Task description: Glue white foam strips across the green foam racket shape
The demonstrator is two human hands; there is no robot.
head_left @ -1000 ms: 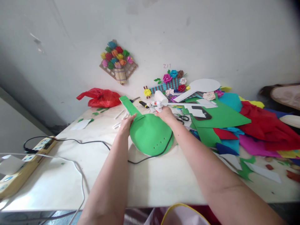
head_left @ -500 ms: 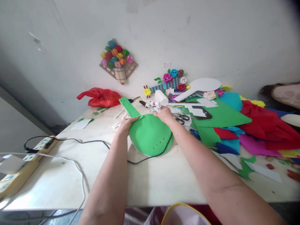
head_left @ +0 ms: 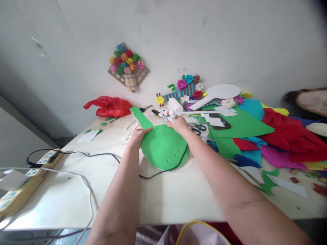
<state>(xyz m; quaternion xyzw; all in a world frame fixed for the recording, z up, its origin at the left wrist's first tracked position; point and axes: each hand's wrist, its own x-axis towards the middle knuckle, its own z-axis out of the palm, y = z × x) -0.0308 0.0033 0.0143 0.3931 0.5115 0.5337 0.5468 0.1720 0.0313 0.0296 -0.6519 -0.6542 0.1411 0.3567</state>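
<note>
A green paddle-shaped cutout point(head_left: 163, 146), with a round body and a straight neck, lies on the table before me. Several small holes show near its lower right edge. My left hand point(head_left: 139, 136) grips its left side where neck meets body, thumb on top. In my right hand point(head_left: 179, 124) is a white hot glue gun point(head_left: 172, 115), held over the upper edge of the body. A long white glue stick point(head_left: 196, 112) juts from its back to the right. The gun's tip is too small to make out clearly. A black cord point(head_left: 163, 174) crosses the lower part of the cutout.
Black-handled scissors point(head_left: 199, 129) and a phone point(head_left: 219, 121) lie right of my right hand. Coloured felt sheets point(head_left: 288, 136) are heaped on the right. A red plastic bag point(head_left: 108, 106) sits at the back left. A power strip point(head_left: 30, 173) with cables runs along the left edge.
Almost nothing differs. Both hands, the cutout and the glue gun stay in place; the view has shifted very slightly.
</note>
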